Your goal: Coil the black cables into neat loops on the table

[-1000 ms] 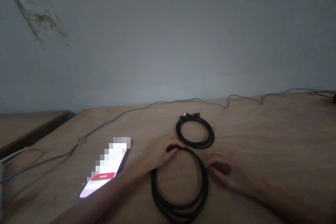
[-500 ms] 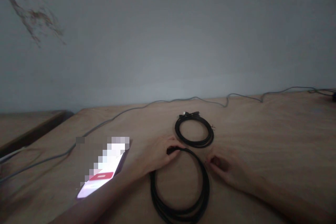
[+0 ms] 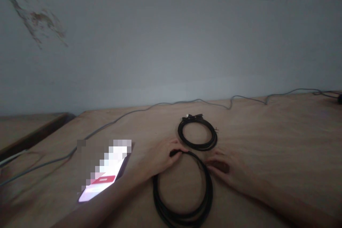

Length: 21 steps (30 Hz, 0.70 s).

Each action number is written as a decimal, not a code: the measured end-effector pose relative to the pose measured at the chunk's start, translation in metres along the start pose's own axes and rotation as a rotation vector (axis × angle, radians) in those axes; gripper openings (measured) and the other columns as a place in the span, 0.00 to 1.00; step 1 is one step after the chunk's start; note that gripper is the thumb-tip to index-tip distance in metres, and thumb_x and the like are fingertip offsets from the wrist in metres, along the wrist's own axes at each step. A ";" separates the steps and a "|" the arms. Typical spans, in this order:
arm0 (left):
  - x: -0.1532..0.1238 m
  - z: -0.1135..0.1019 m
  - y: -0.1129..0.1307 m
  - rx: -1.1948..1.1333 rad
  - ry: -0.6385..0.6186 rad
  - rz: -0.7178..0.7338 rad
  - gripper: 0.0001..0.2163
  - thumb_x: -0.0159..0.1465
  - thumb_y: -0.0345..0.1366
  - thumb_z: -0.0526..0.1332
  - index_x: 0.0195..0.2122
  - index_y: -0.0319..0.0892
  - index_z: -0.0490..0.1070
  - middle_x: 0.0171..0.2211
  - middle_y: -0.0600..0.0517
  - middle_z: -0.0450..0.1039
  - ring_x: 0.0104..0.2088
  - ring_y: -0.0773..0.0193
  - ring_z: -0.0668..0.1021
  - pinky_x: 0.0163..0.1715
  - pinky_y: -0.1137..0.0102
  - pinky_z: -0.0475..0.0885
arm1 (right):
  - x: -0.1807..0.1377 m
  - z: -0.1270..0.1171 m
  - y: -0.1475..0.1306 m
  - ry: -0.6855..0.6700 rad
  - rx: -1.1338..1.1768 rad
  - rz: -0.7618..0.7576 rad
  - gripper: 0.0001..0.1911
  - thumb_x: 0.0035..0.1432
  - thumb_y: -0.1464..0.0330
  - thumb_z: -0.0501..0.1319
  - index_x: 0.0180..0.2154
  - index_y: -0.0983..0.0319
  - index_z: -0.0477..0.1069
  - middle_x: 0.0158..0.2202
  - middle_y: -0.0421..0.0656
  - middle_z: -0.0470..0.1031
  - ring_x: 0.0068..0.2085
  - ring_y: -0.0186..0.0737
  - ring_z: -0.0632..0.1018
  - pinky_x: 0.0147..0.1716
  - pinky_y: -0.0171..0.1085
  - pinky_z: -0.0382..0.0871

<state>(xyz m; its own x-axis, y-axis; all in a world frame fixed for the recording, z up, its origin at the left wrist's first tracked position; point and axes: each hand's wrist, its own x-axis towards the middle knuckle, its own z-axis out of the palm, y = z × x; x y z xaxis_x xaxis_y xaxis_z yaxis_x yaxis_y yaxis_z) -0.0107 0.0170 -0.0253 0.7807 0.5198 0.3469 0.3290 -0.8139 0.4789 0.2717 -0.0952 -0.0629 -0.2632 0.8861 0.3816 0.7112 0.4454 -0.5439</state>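
A black cable coil (image 3: 210, 188) lies on the table in front of me, its loops gathered into a ring. My left hand (image 3: 167, 156) is closed on the coil's top edge, thumb and fingers pinching the cable. At the upper right of the ring, my right hand (image 3: 229, 169) has its thumb and fingertips drawn together against the cable; its exact grip is small and dim. Just beyond both hands rests a second black coiled cable (image 3: 181, 136), with its plugs (image 3: 192, 116) at the far side and a thin tie (image 3: 216, 129) sticking out on the right.
A phone (image 3: 107, 180) with a lit screen, partly pixelated, lies left of my left forearm. One long grey cable (image 3: 128, 113) runs along the back of the wooden table (image 3: 267, 135), near the wall (image 3: 171, 50). A dark ledge (image 3: 40, 131) shows at far left.
My right hand has moved a little left, from just beside the near coil to its edge. The left hand keeps its hold, and both coils stay in place.
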 end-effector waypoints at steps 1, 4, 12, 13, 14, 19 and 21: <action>0.000 0.000 0.000 -0.002 -0.003 0.002 0.13 0.70 0.28 0.60 0.49 0.51 0.80 0.49 0.53 0.81 0.48 0.59 0.81 0.54 0.63 0.74 | 0.002 -0.003 -0.002 -0.026 -0.010 -0.011 0.10 0.69 0.62 0.61 0.44 0.51 0.81 0.46 0.42 0.82 0.47 0.49 0.81 0.48 0.47 0.77; 0.001 0.000 0.000 -0.002 0.000 -0.007 0.13 0.70 0.28 0.61 0.49 0.51 0.80 0.49 0.53 0.81 0.48 0.59 0.81 0.53 0.63 0.74 | 0.005 -0.006 -0.005 -0.042 -0.015 0.010 0.11 0.70 0.65 0.59 0.43 0.53 0.81 0.44 0.43 0.82 0.46 0.47 0.81 0.48 0.46 0.76; 0.003 0.000 0.002 -0.032 0.017 0.017 0.12 0.68 0.26 0.61 0.47 0.48 0.80 0.47 0.52 0.81 0.48 0.59 0.81 0.52 0.64 0.74 | 0.000 0.005 0.003 0.014 -0.050 0.041 0.11 0.72 0.66 0.55 0.41 0.56 0.76 0.41 0.44 0.81 0.44 0.46 0.79 0.50 0.46 0.74; 0.003 0.000 0.002 -0.032 0.015 0.012 0.12 0.68 0.26 0.61 0.47 0.48 0.80 0.47 0.52 0.81 0.48 0.59 0.81 0.52 0.64 0.74 | -0.001 0.006 0.004 0.018 -0.050 0.038 0.11 0.72 0.65 0.55 0.41 0.56 0.76 0.41 0.44 0.81 0.45 0.46 0.79 0.50 0.46 0.73; 0.003 0.000 0.002 -0.033 0.012 0.010 0.12 0.68 0.26 0.61 0.47 0.48 0.80 0.47 0.52 0.81 0.48 0.59 0.81 0.52 0.64 0.74 | -0.002 0.007 0.006 0.019 -0.044 0.039 0.11 0.73 0.64 0.55 0.41 0.56 0.76 0.41 0.44 0.81 0.45 0.46 0.79 0.51 0.46 0.73; 0.001 0.000 -0.001 -0.047 0.015 0.021 0.13 0.68 0.26 0.62 0.48 0.49 0.80 0.50 0.53 0.81 0.50 0.59 0.80 0.54 0.64 0.73 | -0.001 0.006 0.002 0.007 0.030 0.013 0.12 0.73 0.65 0.53 0.40 0.57 0.75 0.41 0.44 0.80 0.44 0.46 0.79 0.49 0.44 0.72; 0.000 0.001 -0.002 -0.055 0.023 0.024 0.13 0.68 0.26 0.62 0.48 0.49 0.79 0.50 0.54 0.80 0.50 0.60 0.80 0.54 0.64 0.73 | 0.002 0.001 -0.003 -0.041 0.066 0.019 0.12 0.72 0.64 0.54 0.40 0.57 0.75 0.40 0.43 0.80 0.43 0.45 0.79 0.47 0.44 0.72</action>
<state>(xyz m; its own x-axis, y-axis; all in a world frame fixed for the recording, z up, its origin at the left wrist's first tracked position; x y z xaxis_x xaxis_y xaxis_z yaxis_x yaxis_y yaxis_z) -0.0106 0.0186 -0.0272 0.7757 0.5062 0.3769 0.2796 -0.8110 0.5138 0.2683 -0.0945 -0.0618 -0.2776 0.8985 0.3400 0.6723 0.4345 -0.5993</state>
